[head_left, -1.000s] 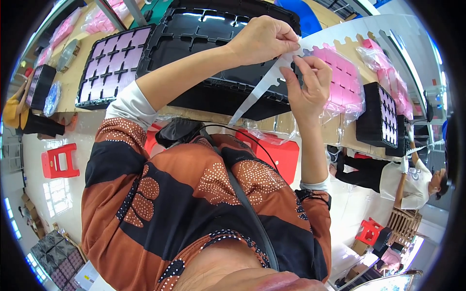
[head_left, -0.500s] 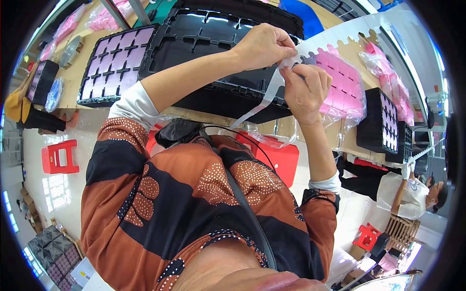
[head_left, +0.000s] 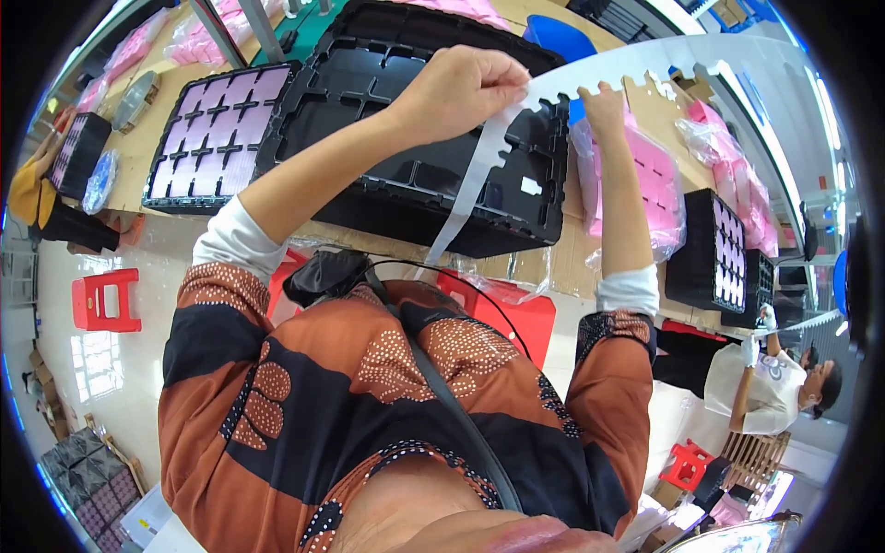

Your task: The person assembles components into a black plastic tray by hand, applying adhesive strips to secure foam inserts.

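A long, pale white strip with a toothed lower edge (head_left: 645, 63) arches across the upper right. My left hand (head_left: 466, 92) pinches it above a stack of black plastic trays (head_left: 387, 106). From that pinch a notched tail (head_left: 470, 189) hangs over the stack's front edge. My right hand (head_left: 605, 112), fingers bent together, is at the strip's toothed edge further right and appears to grip it; its fingertips are small in view. On the top tray lies a small white piece (head_left: 531, 186), below the strip.
Left of the stack is a black tray with pink-lilac inserts (head_left: 214, 138). A bagged pink package (head_left: 636, 180) and another filled black tray (head_left: 714, 249) stand right. A blue bin (head_left: 560, 37) is behind. Red stools (head_left: 109, 300) stand below the table; a co-worker (head_left: 761, 382) is at right.
My right hand has moved right and upward along the strip, away from my left hand. My left hand has shifted slightly left. The small white piece on the tray now shows.
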The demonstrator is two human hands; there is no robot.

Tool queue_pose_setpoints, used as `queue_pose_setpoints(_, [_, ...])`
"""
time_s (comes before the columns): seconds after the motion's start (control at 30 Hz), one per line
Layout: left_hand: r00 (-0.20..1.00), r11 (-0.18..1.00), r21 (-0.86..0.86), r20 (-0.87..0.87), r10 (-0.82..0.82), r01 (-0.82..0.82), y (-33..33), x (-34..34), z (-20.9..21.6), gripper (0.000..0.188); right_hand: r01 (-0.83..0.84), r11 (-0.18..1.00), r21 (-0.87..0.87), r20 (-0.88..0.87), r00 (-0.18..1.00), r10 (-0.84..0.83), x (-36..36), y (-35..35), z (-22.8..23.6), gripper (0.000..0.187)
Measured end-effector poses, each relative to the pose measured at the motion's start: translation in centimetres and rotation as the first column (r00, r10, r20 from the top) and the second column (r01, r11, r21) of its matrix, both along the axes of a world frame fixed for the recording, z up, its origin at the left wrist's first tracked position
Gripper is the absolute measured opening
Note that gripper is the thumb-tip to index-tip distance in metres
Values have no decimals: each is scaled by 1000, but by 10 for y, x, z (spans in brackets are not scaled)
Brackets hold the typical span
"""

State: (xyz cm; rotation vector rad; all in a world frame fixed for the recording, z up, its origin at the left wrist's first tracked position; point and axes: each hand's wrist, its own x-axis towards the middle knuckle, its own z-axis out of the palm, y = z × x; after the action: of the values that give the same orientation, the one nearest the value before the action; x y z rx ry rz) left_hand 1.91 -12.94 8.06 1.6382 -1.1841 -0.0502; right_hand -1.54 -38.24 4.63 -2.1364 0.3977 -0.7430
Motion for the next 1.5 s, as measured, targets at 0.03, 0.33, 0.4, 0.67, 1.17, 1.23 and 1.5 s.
queue_pose_setpoints(0.03, [999, 1000, 25, -35, -4, 4, 4, 0, 0, 15, 16, 999, -35, -46, 999, -17, 11, -1, -3, 17])
queue_pose_setpoints(0.33, [983, 994, -37, -160, 92, -100, 23, 14, 3, 13, 7, 986, -164, -174, 984, -36, 83, -26, -43, 23])
queue_pose_setpoints(0.4, [986, 998, -40, -157, 47, -54, 17, 12, 9, 14, 11, 961, -276, -222, 972, -74, 101, -73, -76, 28])
queue_pose_setpoints(0.67, [990, 998, -26, -128, 52, -56, 14, 13, 5, 13, 88, 799, -595, 59, 996, -65, 46, -34, -53, 24])
queue_pose_setpoints(1.17, [999, 992, -125, -35, 11, -16, -18, -1, -19, 14, 119, 808, -577, 443, 877, 188, -81, 140, -7, 23])
queue_pose_setpoints(1.23, [999, 990, -143, -41, 8, -13, -18, -2, -20, 13, 140, 783, -606, 451, 871, 193, -80, 139, -9, 23])
queue_pose_setpoints(1.5, [996, 999, 16, -84, 40, -39, -15, -1, -21, 12, 176, 661, -729, 473, 828, 301, -78, 138, -10, 21])
